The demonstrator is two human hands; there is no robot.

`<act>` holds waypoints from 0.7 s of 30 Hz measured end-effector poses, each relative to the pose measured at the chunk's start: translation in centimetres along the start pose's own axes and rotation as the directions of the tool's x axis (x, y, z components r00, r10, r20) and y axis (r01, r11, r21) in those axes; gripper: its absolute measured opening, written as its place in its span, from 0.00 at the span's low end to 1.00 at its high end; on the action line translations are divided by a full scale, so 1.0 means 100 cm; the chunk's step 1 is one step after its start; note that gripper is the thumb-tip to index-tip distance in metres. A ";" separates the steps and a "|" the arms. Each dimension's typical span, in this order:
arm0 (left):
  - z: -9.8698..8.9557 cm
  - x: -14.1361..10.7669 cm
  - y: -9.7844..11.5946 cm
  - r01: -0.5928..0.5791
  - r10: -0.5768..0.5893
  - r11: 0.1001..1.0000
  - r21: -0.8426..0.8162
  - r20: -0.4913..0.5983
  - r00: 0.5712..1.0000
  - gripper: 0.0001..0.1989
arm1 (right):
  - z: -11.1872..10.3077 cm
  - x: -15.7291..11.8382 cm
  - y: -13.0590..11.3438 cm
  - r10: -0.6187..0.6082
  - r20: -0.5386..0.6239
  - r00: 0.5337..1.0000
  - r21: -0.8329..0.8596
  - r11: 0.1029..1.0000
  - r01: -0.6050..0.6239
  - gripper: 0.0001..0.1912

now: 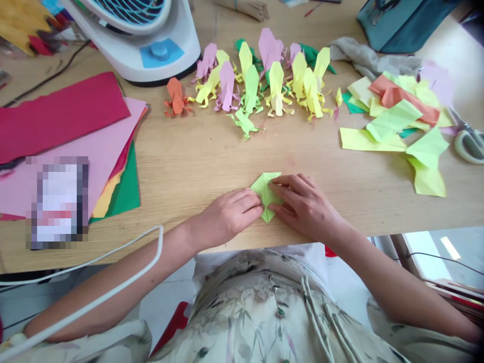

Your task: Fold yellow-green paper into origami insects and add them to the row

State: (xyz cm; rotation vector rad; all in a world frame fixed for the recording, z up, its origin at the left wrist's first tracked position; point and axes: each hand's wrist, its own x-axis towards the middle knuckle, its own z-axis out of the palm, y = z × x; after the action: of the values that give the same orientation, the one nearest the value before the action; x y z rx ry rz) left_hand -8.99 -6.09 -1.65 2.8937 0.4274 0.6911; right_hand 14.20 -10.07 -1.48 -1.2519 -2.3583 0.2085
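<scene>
A small piece of light green origami paper (266,194), folded with a crease down its middle and a point at the bottom, lies on the table in front of me. My left hand (230,214) is closed, its curled fingers gripping the paper's left edge. On the opposite side, my right hand (308,204) pinches the right edge, fingers above and thumb below. Parts of both paper edges are hidden under my fingers. Beyond the hands stand several folded paper figures with thin curled legs, among them a light green one (250,85), a purple one (227,85) and an orange one (176,96).
Loose paper pieces (393,121) and scissors (469,138) lie at the right. Coloured sheets (64,118) and a blurred-out phone-like object (56,201) are at the left. A white fan (151,50) stands behind. A white cable (124,277) passes over my left forearm.
</scene>
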 end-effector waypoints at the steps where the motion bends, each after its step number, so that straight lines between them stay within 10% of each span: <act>1: 0.001 -0.001 0.000 0.008 -0.008 1.000 0.000 -0.005 1.000 0.08 | 0.000 0.000 0.000 0.000 0.000 1.000 0.011 1.000 0.000 0.15; 21: -0.007 -0.003 0.002 -0.012 0.014 0.999 -0.035 0.039 0.999 0.09 | -0.006 0.000 0.005 -0.016 0.061 0.998 0.198 0.980 0.004 0.11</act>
State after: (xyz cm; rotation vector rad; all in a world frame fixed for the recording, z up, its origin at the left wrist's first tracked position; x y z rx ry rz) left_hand -9.47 -6.37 -1.15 2.8746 0.3881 0.6365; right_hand 14.84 -9.88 -1.12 -1.1530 -2.3289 0.4732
